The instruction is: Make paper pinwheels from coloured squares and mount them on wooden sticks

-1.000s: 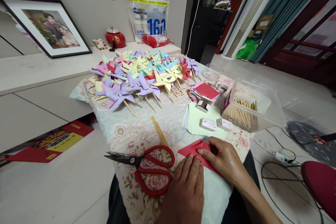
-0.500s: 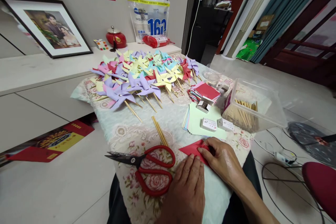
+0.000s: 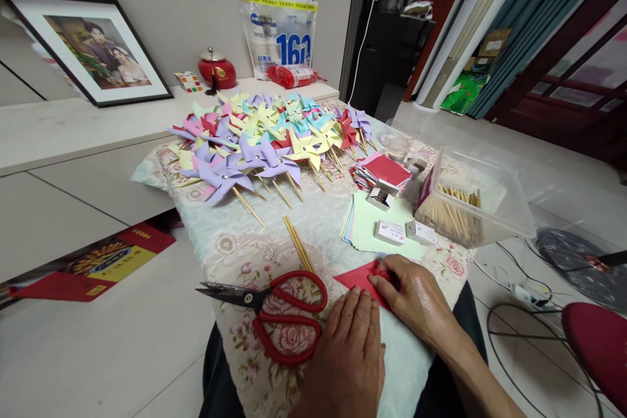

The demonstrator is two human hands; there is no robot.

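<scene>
1. Folding the red paper [image 3: 360, 276] at the table's [image 3: 230, 248] near edge, keep your left hand [image 3: 350, 353] flat, fingers pressed together, beside it.
2. Your right hand [image 3: 416, 300] pinches the fold; crease slowly, corners aligned.
3. Mind the scissors [image 3: 274, 310] just left.

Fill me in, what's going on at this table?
A person is working a red paper with both hands on a floral cloth. The right hand pinches the sheet at its fold; the left hand lies flat on the paper's near part. Red scissors lie unused just left of the hands, with a few sticks beyond them. Farther back lie a heap of pinwheels, stacked paper and a tub of sticks.
</scene>
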